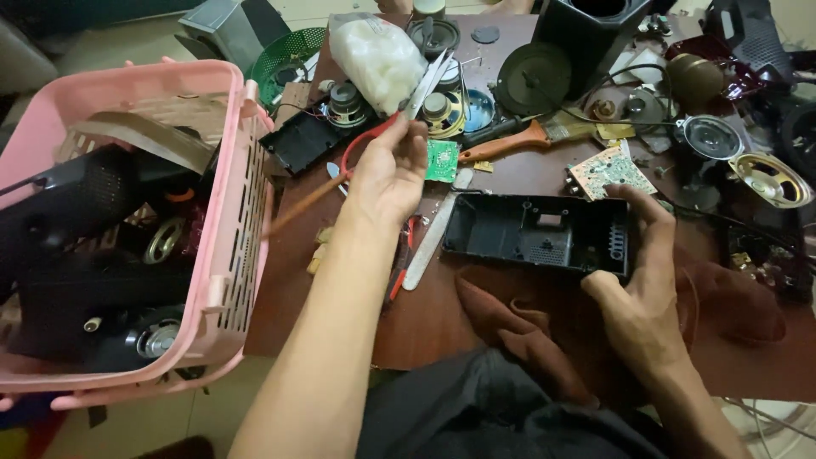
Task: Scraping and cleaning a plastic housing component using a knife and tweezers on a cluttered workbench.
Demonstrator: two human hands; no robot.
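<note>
While left hand [387,174] lifts red-handled scissors [399,115], fingers clenched, right hand [637,280] fingers grasp black casing [535,234].

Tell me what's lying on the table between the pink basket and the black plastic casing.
In the head view, the left hand and forearm cross there, above a metal file and red-handled tool.

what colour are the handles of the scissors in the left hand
Red scissors handles, clearest in the head view; left hand holds them.

Pink basket [223,255], paintbrush [527,136], loose speakers [769,178]
</note>
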